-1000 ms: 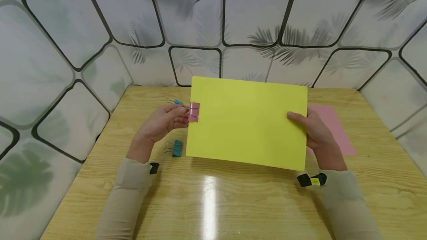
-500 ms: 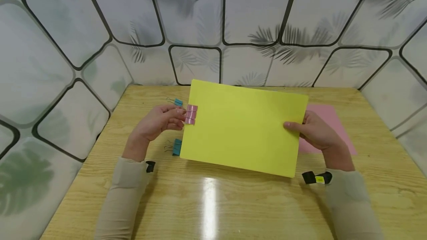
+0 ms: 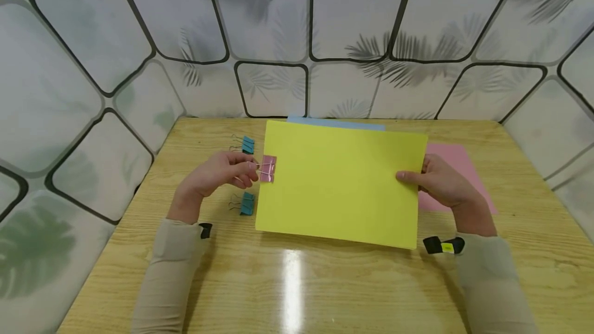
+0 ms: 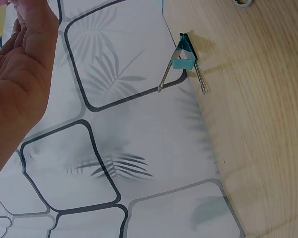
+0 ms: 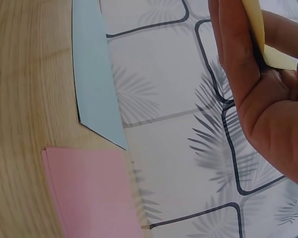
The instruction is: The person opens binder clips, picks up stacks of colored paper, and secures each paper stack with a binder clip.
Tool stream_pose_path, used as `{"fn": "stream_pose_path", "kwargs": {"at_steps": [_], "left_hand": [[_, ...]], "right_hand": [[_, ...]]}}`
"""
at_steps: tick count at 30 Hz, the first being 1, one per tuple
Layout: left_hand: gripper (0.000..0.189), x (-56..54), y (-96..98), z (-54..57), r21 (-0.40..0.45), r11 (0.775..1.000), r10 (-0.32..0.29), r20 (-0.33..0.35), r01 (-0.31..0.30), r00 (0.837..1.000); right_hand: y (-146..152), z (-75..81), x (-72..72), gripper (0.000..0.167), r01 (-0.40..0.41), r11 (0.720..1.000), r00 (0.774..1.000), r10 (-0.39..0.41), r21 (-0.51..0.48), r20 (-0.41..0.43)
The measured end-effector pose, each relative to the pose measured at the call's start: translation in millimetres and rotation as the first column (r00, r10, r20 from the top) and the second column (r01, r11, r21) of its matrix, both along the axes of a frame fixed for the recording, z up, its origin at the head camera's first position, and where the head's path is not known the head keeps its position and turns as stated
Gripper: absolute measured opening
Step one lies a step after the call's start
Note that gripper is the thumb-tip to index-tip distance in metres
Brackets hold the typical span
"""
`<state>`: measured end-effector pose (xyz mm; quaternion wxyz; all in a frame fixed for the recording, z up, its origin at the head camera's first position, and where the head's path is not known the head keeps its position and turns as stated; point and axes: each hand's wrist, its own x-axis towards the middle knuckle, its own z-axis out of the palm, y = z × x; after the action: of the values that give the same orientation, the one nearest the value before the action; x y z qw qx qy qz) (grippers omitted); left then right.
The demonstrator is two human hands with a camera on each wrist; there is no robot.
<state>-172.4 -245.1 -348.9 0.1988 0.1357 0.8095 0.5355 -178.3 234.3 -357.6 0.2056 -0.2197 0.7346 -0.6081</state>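
A yellow sheet of paper (image 3: pixel 341 184), possibly several layered, is held above the table in the head view. A pink binder clip (image 3: pixel 267 168) is clamped on its left edge. My left hand (image 3: pixel 215 174) pinches the clip's wire handles between thumb and fingers. On the right edge, my right hand (image 3: pixel 441 184) grips the paper, thumb in front and fingers behind. In the right wrist view, part of the yellow paper (image 5: pixel 279 58) shows between thumb and fingers. Only a sliver of paper and clip shows beside my left hand (image 4: pixel 25 74) in its wrist view.
Two teal binder clips (image 3: pixel 247 203) lie on the wooden table (image 3: pixel 232 282) left of the paper. Pink paper (image 3: pixel 459 174) lies at the right, partly covered from view. Blue paper (image 3: pixel 336 123) lies behind the yellow sheet. A patterned backdrop (image 3: pixel 352 14) rises behind the table.
The yellow paper and pink clip have come down a little, still held by both hands. The blue paper's edge and the far teal clip have come into fuller view.
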Motion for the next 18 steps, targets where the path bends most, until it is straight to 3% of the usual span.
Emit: {"fn": "stream_pose_path", "kwargs": {"at_steps": [8,13,18], "left_hand": [[0.037,-1.9,-2.2,0.5,-0.102,0.99,-0.104,-0.021,0.102,0.994],[0.035,-0.8,-6.4,0.6,-0.131,0.98,-0.151,-0.017,0.148,0.988],[0.032,0.4,-8.3,-3.5,-0.169,0.966,-0.2,-0.012,0.195,0.98]], "right_hand": [[2.8,-0.5,-0.2,0.027,0.016,0.994,0.997,-0.007,0.112,-0.081],[1.2,-1.7,-0.1,0.021,0.067,0.969,0.985,-0.027,0.239,-0.169],[-2.0,1.2,5.2,0.045,0.117,0.928,0.978,-0.046,0.353,-0.203]]}}
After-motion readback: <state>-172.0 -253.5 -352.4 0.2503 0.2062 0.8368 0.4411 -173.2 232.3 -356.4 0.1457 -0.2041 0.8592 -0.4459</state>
